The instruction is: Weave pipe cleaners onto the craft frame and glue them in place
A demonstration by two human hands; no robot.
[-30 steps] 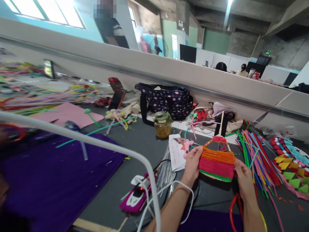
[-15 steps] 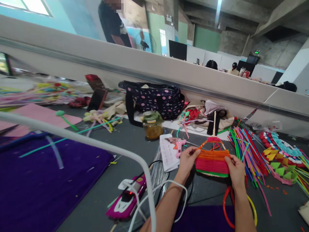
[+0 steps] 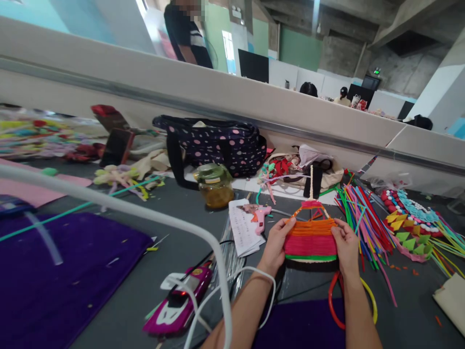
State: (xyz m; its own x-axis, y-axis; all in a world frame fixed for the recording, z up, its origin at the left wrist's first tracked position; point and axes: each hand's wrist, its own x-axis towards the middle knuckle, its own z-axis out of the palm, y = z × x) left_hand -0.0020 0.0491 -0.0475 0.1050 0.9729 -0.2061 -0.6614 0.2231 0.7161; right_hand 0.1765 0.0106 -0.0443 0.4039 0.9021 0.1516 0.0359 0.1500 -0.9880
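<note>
Both hands hold a small woven craft piece [image 3: 309, 237] with orange, pink and green bands and a stick rising from its pointed top. My left hand [image 3: 278, 238] grips its left edge and my right hand [image 3: 345, 245] grips its right edge, just above the grey table. A red and a yellow ring [image 3: 336, 300] lie under my right wrist. A pink glue gun [image 3: 258, 216] rests on a printed sheet [image 3: 242, 232] left of my left hand.
A pile of coloured sticks [image 3: 363, 223] lies to the right, with felt shapes [image 3: 410, 225] beyond. A jar [image 3: 215, 185], a spotted bag [image 3: 214, 145], purple felt [image 3: 65, 271], a magenta power strip [image 3: 179, 303] and a white tube [image 3: 145, 218] are left. A person stands behind the partition.
The view has swung rightward, so everything shifts left in the picture. Both hands keep hold of the woven piece, now a little lower and nearer the table.
</note>
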